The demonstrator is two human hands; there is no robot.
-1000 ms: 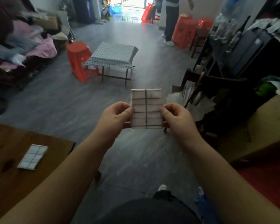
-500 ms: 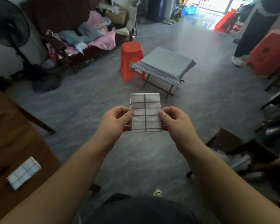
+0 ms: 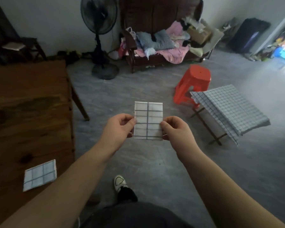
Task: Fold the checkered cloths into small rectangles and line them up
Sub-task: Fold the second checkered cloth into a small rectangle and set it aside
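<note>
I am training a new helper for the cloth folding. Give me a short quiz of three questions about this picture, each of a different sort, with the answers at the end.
1. True or false: only one hand holds the folded checkered cloth in the air.
2. Where does the second folded cloth lie? A) on the wooden table B) in a basket C) on a shelf
3. Fill in: the left hand and the right hand pinch the held cloth at its two ___ edges.
Key: 1 false, both hands hold it; 2 A; 3 side.
</note>
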